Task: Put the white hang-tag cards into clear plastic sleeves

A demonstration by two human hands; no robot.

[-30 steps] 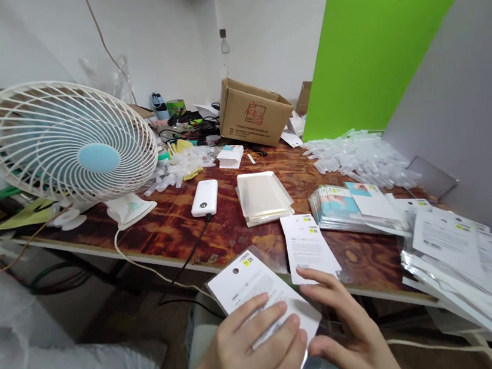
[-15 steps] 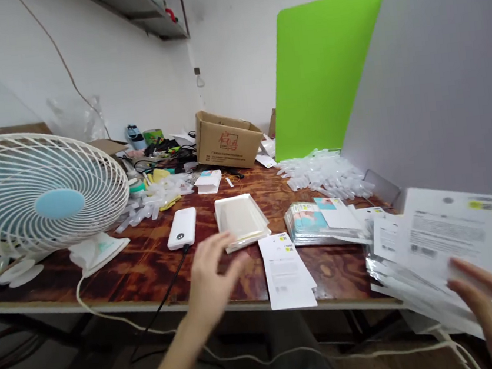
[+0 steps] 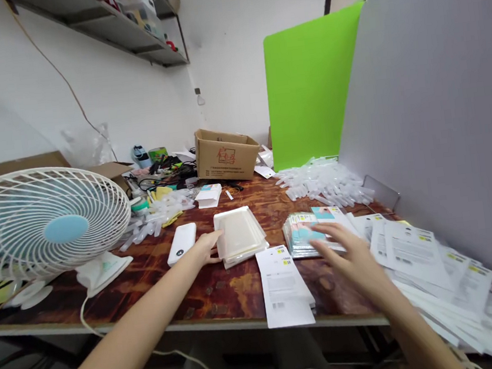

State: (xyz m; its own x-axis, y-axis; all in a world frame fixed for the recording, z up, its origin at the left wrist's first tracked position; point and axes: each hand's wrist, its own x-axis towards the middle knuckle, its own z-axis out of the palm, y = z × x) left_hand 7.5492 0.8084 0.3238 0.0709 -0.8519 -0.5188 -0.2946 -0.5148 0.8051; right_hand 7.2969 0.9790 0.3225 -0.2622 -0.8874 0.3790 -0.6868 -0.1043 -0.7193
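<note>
My left hand [image 3: 209, 249] is at the left edge of a stack of clear plastic sleeves [image 3: 239, 232], its fingers closed on that edge; part of the grip is hidden. My right hand [image 3: 346, 250] holds nothing and has its fingers apart, just over a pile of sleeved cards [image 3: 298, 232] with blue and pink pictures. Between the two hands, printed white backing cards [image 3: 285, 292] overlap at the table's front edge.
A white fan [image 3: 67, 228] and a power bank [image 3: 182, 243] stand left. Small translucent plastic pieces [image 3: 323, 178] are heaped before the green panel [image 3: 307, 94]. More white cards [image 3: 418, 254] spread along the grey panel [image 3: 435, 127]. A cardboard box [image 3: 227, 157] sits behind.
My left hand has moved onto the edge of the sleeve stack. My right hand has left the white cards at the far right and come inward over the sleeved cards.
</note>
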